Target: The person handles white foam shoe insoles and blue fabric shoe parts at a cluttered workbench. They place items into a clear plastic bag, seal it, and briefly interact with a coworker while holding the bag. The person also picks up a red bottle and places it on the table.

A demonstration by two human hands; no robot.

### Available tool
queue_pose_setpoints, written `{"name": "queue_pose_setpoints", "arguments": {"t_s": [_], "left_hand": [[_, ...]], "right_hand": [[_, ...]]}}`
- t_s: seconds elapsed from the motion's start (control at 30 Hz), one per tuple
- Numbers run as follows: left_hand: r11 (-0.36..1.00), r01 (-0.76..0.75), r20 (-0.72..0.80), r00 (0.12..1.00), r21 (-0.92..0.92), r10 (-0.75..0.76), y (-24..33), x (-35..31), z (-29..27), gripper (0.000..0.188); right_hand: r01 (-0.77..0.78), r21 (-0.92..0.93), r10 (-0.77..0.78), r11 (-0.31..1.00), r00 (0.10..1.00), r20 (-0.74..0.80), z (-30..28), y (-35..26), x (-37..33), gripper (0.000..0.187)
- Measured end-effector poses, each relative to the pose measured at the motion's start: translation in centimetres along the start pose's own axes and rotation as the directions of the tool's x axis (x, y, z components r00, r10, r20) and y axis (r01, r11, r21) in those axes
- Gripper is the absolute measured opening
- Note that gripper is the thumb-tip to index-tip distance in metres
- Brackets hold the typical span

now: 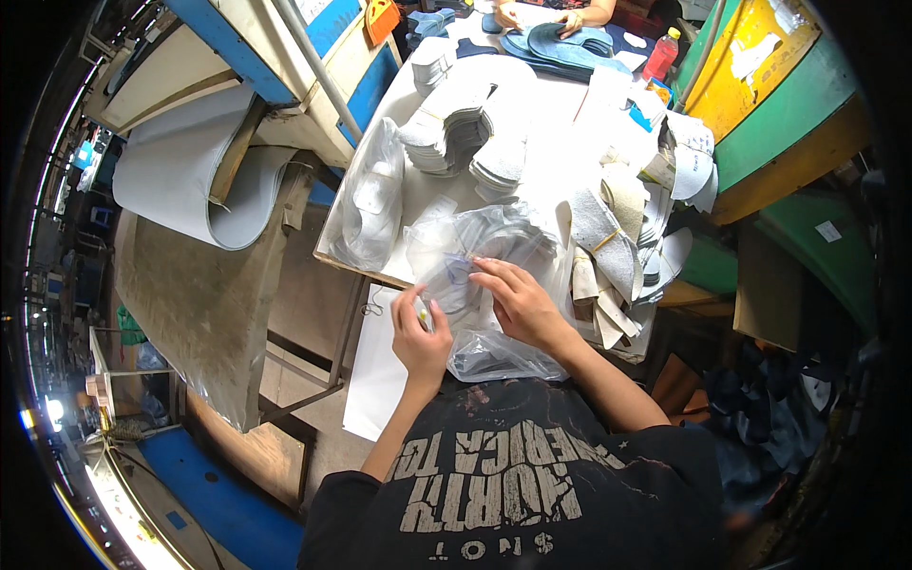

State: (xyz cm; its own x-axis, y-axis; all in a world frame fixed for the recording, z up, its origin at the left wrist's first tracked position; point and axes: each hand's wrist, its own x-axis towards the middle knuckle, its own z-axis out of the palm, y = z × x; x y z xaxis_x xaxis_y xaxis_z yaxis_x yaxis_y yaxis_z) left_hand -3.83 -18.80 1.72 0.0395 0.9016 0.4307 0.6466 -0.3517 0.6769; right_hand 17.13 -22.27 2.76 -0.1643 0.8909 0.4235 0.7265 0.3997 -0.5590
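A clear plastic bag point(442, 242) lies at the near edge of the white table, with curved pale pieces showing through it. My right hand point(521, 302) is on the bag, fingers bent over and gripping its film; the thumb is hidden. Just left of it, my left hand point(421, 337) is raised at the table edge with curled fingers. A small thing with a yellow-green end point(424, 313) shows between those fingers, too small to name. Beyond the bag stand stacks of curved white pieces point(439, 142).
Another filled plastic bag point(372, 214) lies at the table's left corner. Tied bundles of pale cut pieces point(608, 237) crowd the right side. Across the table, a person's hands point(568, 21) rest by blue pieces point(541, 43). A red bottle point(662, 55) stands far right.
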Motion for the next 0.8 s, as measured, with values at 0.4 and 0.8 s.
{"name": "queue_pose_setpoints", "arguments": {"t_s": [0.4,0.8], "left_hand": [[0.876,0.347,0.168,0.937,-0.336,-0.307,-2.4,5.2,0.4,0.016],[0.424,0.738,0.450,0.663,-0.525,-0.598,-2.8,5.6,-0.4,0.016]], "right_hand": [[-0.224,0.264,0.306,0.938,0.893,-0.330,-0.8,0.3,-0.7,0.040],[-0.342,0.464,0.497,0.817,0.826,-0.266,-1.8,0.3,-1.8,0.036]]}}
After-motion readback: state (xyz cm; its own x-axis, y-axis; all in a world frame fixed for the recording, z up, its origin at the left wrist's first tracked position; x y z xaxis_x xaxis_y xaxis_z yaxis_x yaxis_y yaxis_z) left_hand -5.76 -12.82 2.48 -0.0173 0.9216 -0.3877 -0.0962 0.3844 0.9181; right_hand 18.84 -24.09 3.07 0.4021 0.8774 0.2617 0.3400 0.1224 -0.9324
